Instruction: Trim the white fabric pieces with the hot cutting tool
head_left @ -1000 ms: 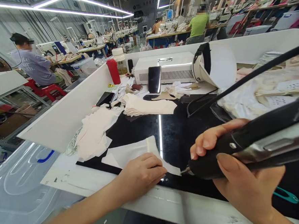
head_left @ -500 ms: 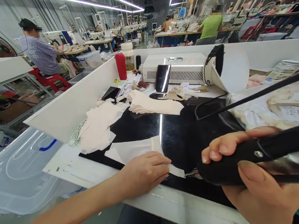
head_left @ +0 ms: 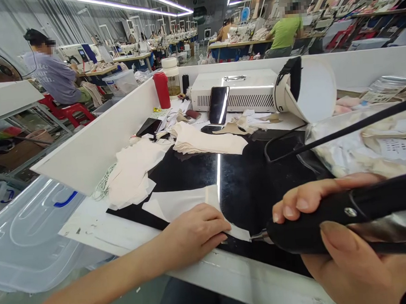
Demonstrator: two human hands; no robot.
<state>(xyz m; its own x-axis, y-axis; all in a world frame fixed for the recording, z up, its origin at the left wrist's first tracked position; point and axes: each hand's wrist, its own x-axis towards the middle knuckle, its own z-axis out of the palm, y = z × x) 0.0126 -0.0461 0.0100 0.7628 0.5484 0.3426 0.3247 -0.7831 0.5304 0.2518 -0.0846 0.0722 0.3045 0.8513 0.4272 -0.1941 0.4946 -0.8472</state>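
My left hand (head_left: 194, 233) lies palm down on a white fabric piece (head_left: 178, 203) spread on the black glossy work surface (head_left: 253, 185), fingers together and pressing its near edge. My right hand (head_left: 336, 254) is wrapped round the thick black handle of a corded hand tool (head_left: 331, 224). The tool's small metal tip (head_left: 258, 235) touches the right corner of the fabric piece, just beside my left fingertips. A black cable (head_left: 353, 128) runs from the tool up to the right.
Stacks of cream fabric pieces (head_left: 205, 144) (head_left: 132, 172) lie behind. Farther back stand a white box machine (head_left: 240, 92), two phones (head_left: 218, 105) (head_left: 148, 127), a red bottle (head_left: 161, 90) and a white paper roll (head_left: 305, 88). A clear bag of pieces (head_left: 367, 146) sits right. Other workers sit at distant tables.
The view shifted slightly. My hands and the tool tip stay at the fabric's right corner, with hardly any movement.
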